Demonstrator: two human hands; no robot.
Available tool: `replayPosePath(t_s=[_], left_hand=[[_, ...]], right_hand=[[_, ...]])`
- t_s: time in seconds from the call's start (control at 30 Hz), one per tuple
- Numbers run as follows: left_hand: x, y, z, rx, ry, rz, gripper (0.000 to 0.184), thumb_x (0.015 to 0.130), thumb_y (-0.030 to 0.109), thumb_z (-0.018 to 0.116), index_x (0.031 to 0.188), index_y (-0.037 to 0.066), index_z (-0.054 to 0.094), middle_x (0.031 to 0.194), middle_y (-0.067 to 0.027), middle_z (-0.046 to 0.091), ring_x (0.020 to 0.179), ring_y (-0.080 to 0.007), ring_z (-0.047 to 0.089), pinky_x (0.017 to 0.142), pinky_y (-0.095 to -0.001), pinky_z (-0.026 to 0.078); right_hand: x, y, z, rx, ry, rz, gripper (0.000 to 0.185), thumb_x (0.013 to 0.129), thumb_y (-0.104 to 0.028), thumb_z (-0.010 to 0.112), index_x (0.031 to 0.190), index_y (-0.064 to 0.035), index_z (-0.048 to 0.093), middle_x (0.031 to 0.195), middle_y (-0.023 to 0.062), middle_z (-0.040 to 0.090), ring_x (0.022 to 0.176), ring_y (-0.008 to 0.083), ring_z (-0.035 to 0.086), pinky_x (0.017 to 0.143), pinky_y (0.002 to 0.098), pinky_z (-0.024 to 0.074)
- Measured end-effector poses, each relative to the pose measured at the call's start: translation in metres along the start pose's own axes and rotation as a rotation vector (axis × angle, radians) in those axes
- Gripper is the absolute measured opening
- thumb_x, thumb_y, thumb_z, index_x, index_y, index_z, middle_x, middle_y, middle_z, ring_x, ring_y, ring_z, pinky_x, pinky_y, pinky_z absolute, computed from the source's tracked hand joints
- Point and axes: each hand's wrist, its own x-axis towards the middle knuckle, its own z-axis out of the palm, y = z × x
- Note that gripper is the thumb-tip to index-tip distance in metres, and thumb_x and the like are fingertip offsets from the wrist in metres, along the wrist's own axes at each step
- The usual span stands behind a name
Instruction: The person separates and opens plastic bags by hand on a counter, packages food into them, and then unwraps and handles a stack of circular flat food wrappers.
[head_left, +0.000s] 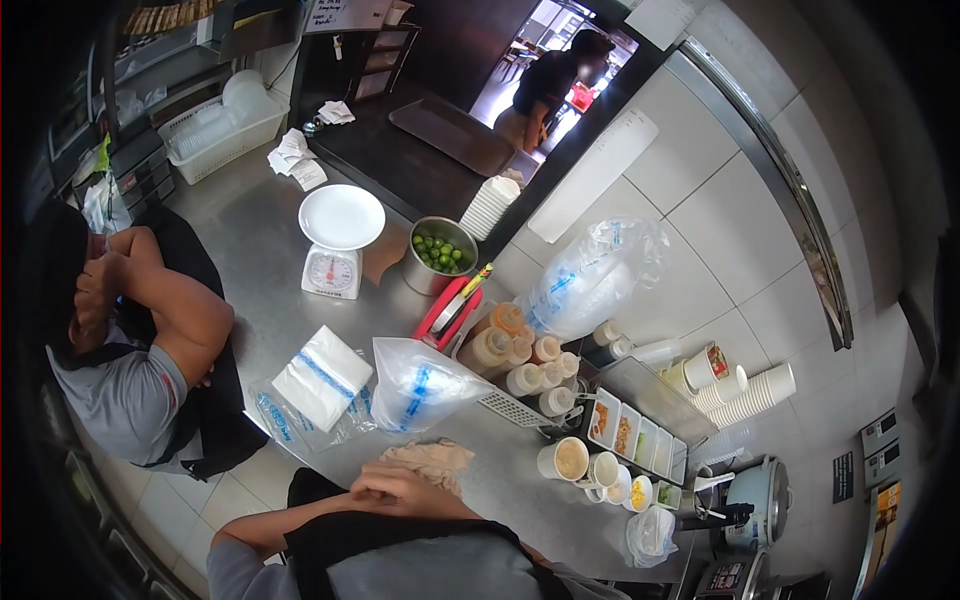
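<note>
At the counter's near edge my two hands are folded together in front of my apron. My right hand [408,490] lies uppermost, its fingers curled and closed, with no object showing in it. From the left my forearm reaches in to meet it, and my left hand [362,503] is mostly hidden at the wrist, its fingers out of sight. Just beyond the hands lies a crumpled beige cloth [432,462]. Past that are a filled clear plastic bag [425,388] with blue print and a white pack of bags [323,377] with a blue stripe.
A kitchen scale [331,272] carries a white plate [341,217], beside a metal pot of limes [440,252]. A red tape dispenser [446,312], squeeze bottles [522,378] and topping trays [622,440] line the right. One person [150,340] stands left; another [560,90] is beyond the doorway.
</note>
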Motion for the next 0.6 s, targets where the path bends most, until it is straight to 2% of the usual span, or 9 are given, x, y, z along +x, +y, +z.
replayPosePath(t_s=[0.1, 0.2, 0.3, 0.4, 0.5, 0.53, 0.6], left_hand=[[0.001, -0.001, -0.001, 0.001, 0.002, 0.007, 0.026, 0.085, 0.02, 0.055, 0.109, 0.009, 0.058, 0.102, -0.0129, 0.061, 0.095, -0.0276, 0.058, 0.079, -0.0367, 0.046], [0.001, -0.002, -0.001, 0.005, 0.003, 0.011, 0.026, 0.085, 0.02, 0.056, 0.109, 0.009, 0.058, 0.102, -0.0127, 0.061, 0.096, -0.0276, 0.058, 0.079, -0.0366, 0.046], [0.002, -0.005, 0.001, 0.029, 0.026, 0.016, 0.026, 0.084, 0.019, 0.056, 0.109, 0.009, 0.058, 0.103, -0.0126, 0.061, 0.096, -0.0275, 0.058, 0.079, -0.0365, 0.046], [0.004, -0.005, 0.006, 0.146, 0.141, 0.05, 0.026, 0.084, 0.019, 0.057, 0.109, 0.009, 0.058, 0.103, -0.0124, 0.061, 0.096, -0.0274, 0.058, 0.079, -0.0363, 0.046], [0.004, 0.007, -0.001, 0.568, 0.426, 0.137, 0.03, 0.08, 0.011, 0.061, 0.109, 0.01, 0.059, 0.1, -0.0125, 0.062, 0.091, -0.0287, 0.06, 0.079, -0.0342, 0.047], [0.002, 0.01, -0.005, 0.73, 0.524, 0.169, 0.032, 0.078, 0.007, 0.063, 0.11, 0.011, 0.059, 0.098, -0.0125, 0.063, 0.088, -0.0295, 0.06, 0.08, -0.0331, 0.048], [-0.001, 0.001, -0.019, 0.884, 0.667, 0.096, 0.029, 0.076, 0.007, 0.062, 0.104, 0.01, 0.06, 0.099, -0.0131, 0.062, 0.09, -0.0299, 0.059, 0.076, -0.0341, 0.048]], right_hand=[[0.005, -0.001, 0.001, 0.159, 0.06, -0.143, 0.014, 0.079, -0.006, 0.061, 0.076, 0.0007, 0.05, 0.076, 0.0076, 0.049, 0.071, 0.0181, 0.047, 0.062, 0.0272, 0.038], [0.0, 0.014, 0.0, 0.089, 0.061, -0.179, 0.011, 0.079, -0.006, 0.061, 0.074, -0.0003, 0.053, 0.074, 0.0077, 0.049, 0.07, 0.0177, 0.048, 0.062, 0.0271, 0.039], [-0.015, 0.029, 0.001, 0.06, 0.07, 0.014, 0.011, 0.079, -0.009, 0.062, 0.075, -0.0006, 0.055, 0.073, 0.0069, 0.049, 0.068, 0.0188, 0.049, 0.062, 0.028, 0.0401], [-0.029, 0.047, -0.002, 0.183, 0.377, 0.411, 0.015, 0.082, -0.013, 0.059, 0.076, -0.0005, 0.054, 0.077, 0.0094, 0.054, 0.069, 0.0224, 0.053, 0.067, 0.0274, 0.0422], [-0.059, 0.089, -0.014, -0.572, 0.488, 0.565, 0.014, 0.08, -0.016, 0.059, 0.083, -0.0026, 0.057, 0.081, 0.01, 0.056, 0.074, 0.0237, 0.057, 0.069, 0.0292, 0.0447], [-0.069, 0.096, -0.011, -0.653, 0.474, 0.612, 0.013, 0.079, -0.015, 0.06, 0.086, -0.004, 0.057, 0.083, 0.0104, 0.057, 0.077, 0.0242, 0.058, 0.07, 0.0299, 0.0455], [-0.084, 0.107, -0.004, -0.816, 0.443, 0.705, 0.016, 0.076, -0.013, 0.063, 0.09, -0.0068, 0.059, 0.088, 0.0112, 0.059, 0.082, 0.0253, 0.06, 0.071, 0.0312, 0.0471]])
